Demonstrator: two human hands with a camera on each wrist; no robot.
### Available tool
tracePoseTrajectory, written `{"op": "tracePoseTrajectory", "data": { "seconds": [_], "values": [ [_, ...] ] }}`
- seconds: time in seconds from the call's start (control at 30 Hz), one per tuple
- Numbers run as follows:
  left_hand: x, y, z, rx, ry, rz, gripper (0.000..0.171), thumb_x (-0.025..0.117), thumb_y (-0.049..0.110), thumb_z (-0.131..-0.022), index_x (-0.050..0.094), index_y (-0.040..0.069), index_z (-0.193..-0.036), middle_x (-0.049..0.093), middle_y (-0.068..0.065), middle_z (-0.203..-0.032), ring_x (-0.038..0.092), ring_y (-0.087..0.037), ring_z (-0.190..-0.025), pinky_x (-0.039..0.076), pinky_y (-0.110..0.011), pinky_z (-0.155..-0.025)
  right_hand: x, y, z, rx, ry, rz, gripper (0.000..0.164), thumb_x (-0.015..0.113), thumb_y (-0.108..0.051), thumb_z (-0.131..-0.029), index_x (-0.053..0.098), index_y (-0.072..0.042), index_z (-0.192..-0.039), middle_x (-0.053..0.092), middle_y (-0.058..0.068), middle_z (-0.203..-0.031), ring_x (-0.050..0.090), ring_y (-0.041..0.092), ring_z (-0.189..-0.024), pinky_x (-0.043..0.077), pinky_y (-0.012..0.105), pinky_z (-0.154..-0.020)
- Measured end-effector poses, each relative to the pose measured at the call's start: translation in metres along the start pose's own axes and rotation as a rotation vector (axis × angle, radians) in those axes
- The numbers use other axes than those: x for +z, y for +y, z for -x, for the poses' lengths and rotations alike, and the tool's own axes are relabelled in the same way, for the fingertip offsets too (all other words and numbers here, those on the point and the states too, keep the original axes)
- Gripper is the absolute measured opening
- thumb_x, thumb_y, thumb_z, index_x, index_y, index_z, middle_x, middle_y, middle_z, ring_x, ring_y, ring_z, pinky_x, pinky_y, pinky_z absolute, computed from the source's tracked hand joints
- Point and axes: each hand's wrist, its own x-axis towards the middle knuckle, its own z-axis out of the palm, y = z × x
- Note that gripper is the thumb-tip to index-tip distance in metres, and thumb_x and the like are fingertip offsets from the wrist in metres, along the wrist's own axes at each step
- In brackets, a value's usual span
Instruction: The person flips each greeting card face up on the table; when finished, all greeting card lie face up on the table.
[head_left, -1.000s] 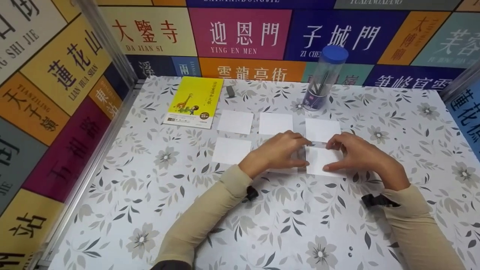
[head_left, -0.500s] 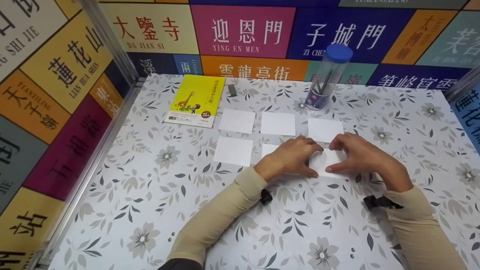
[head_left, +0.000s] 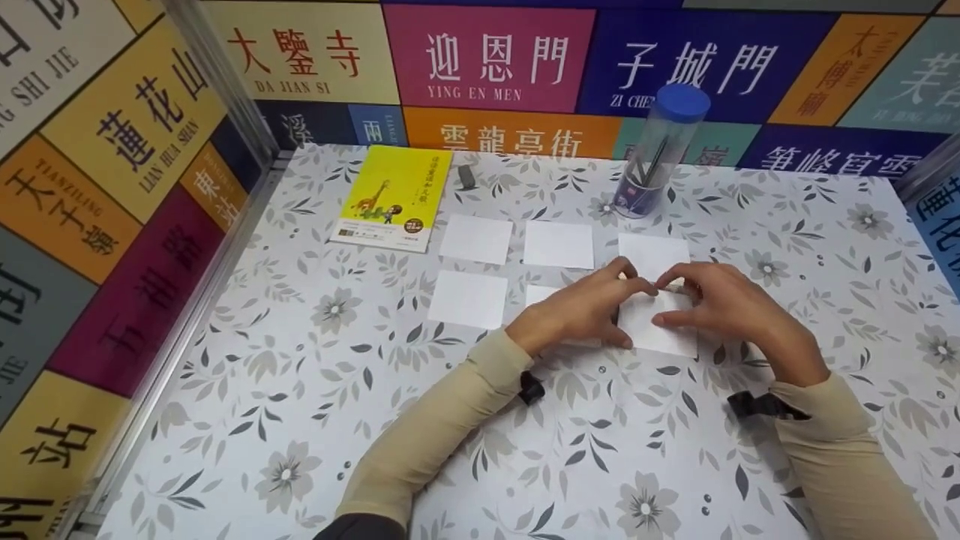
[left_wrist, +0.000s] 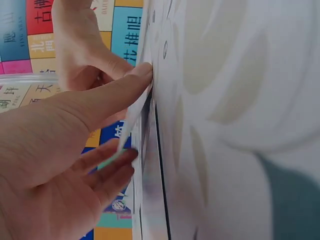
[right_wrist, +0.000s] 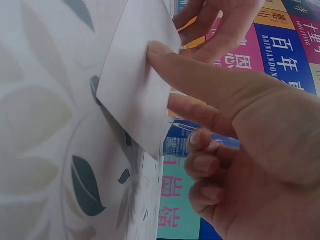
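A square white paper card (head_left: 660, 335) lies between the two hands at the right end of the near row. My right hand (head_left: 739, 304) pinches it, thumb flat on its face and index finger behind. In the right wrist view the card (right_wrist: 132, 75) is tilted, its near side raised off the table. The left hand (head_left: 581, 306) spans its left side, thumb at the near corner and index finger at the far edge, close to the right fingertips. In the left wrist view the left thumb presses on the card's edge, with the other fingers (left_wrist: 107, 172) behind it.
More white cards lie in two rows: far-row cards (head_left: 476, 240), (head_left: 559, 244) and a part-covered far-right card (head_left: 652, 251); near-row card (head_left: 466, 300) and a card (head_left: 541, 294) under the left hand. Behind are a yellow book (head_left: 394, 199), small grey block (head_left: 466, 177) and blue-lidded tube (head_left: 651, 169).
The left hand has moved right onto the near right card, uncovering part of the middle card. Both hands' fingertips have come together at its far edge, and the right thumb has shifted slightly away from me.
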Motion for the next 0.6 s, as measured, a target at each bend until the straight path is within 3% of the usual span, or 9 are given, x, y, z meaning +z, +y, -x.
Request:
{"op": "tracePoseTrajectory", "data": {
  "seconds": [0.17,0.27,0.37,0.43,0.5,0.6],
  "values": [
    [-0.007,-0.011,-0.001,0.072,0.096,0.207,0.071,0.087,0.009,-0.091,0.058,0.016,-0.154,0.055,-0.009,-0.141,0.063,-0.012,-0.104,0.051,-0.016,-0.097,-0.001,0.0,-0.001,-0.018,0.032,-0.075,0.042,0.088,-0.042,-0.092,0.075,-0.018,-0.124,0.068,-0.003,-0.079,0.056,0.01,-0.064,0.044,0.027,-0.058],
    [-0.011,-0.017,-0.002,0.062,0.161,0.465,0.07,0.083,0.004,-0.093,0.055,0.014,-0.157,0.062,-0.011,-0.138,0.073,-0.011,-0.101,0.059,-0.017,-0.094,-0.002,-0.001,-0.001,-0.038,0.103,-0.154,0.035,0.085,-0.036,-0.096,0.073,-0.014,-0.121,0.076,0.0,-0.084,0.065,0.008,-0.067,0.049,0.025,-0.059],
    [-0.014,-0.02,-0.003,0.042,0.2,0.696,0.064,0.082,0.012,-0.097,0.056,0.015,-0.155,0.068,-0.009,-0.135,0.078,-0.012,-0.104,0.063,-0.024,-0.095,-0.003,-0.004,-0.001,-0.038,0.187,-0.256,0.022,0.076,-0.036,-0.103,0.074,-0.018,-0.116,0.079,0.003,-0.087,0.071,0.012,-0.068,0.052,0.024,-0.058],
    [-0.014,-0.021,-0.003,0.029,0.215,0.714,0.058,0.081,0.026,-0.099,0.06,0.017,-0.152,0.069,-0.002,-0.139,0.074,-0.008,-0.115,0.06,-0.025,-0.102,-0.004,-0.006,0.0,-0.058,0.236,-0.307,0.018,0.066,-0.035,-0.109,0.076,-0.019,-0.112,0.08,0.003,-0.089,0.073,0.014,-0.072,0.05,0.023,-0.059],
    [-0.014,-0.021,-0.004,0.02,0.226,0.642,0.059,0.081,0.039,-0.099,0.062,0.019,-0.15,0.066,0.003,-0.146,0.065,-0.006,-0.129,0.056,-0.025,-0.109,-0.005,-0.008,0.001,-0.087,0.272,-0.361,0.024,0.057,-0.031,-0.114,0.077,-0.019,-0.11,0.08,0.004,-0.089,0.076,0.014,-0.077,0.05,0.021,-0.064],
    [-0.013,-0.02,-0.005,0.001,0.242,0.504,0.073,0.085,0.048,-0.093,0.057,0.022,-0.155,0.054,0.007,-0.16,0.05,-0.005,-0.145,0.05,-0.026,-0.117,-0.005,-0.009,0.002,-0.145,0.315,-0.43,0.031,0.05,-0.021,-0.116,0.08,-0.013,-0.11,0.08,0.004,-0.095,0.076,0.009,-0.087,0.052,0.016,-0.075]
  ]
}}
